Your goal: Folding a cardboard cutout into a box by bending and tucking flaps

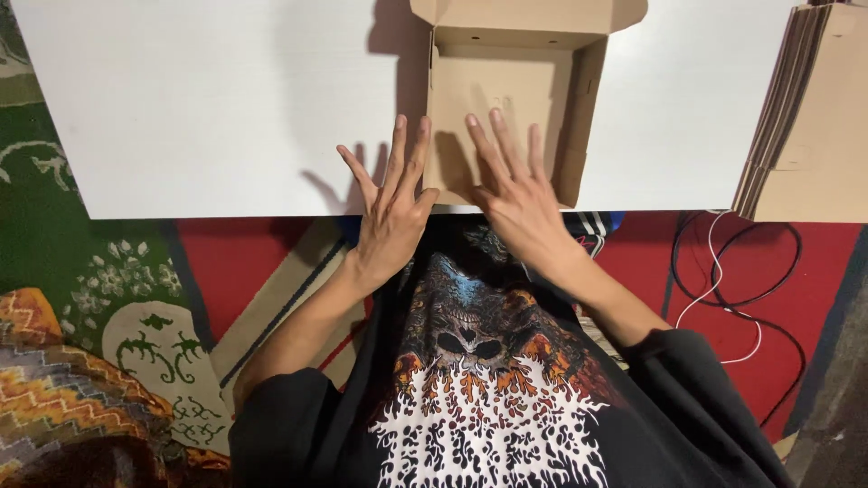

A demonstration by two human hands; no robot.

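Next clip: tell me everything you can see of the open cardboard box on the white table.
The cardboard box is plain brown, shallow and roughly square, folded up with low side walls and its lid flap open at the far edge. It looks empty. It sits on the white table at the near edge, in front of the person. The right hand lies flat with fingers spread over its near part; the left hand rests at its near left corner, fingers spread.

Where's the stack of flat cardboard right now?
In the head view, the stack of flat cardboard lies at the white table's right edge, right of the open box.
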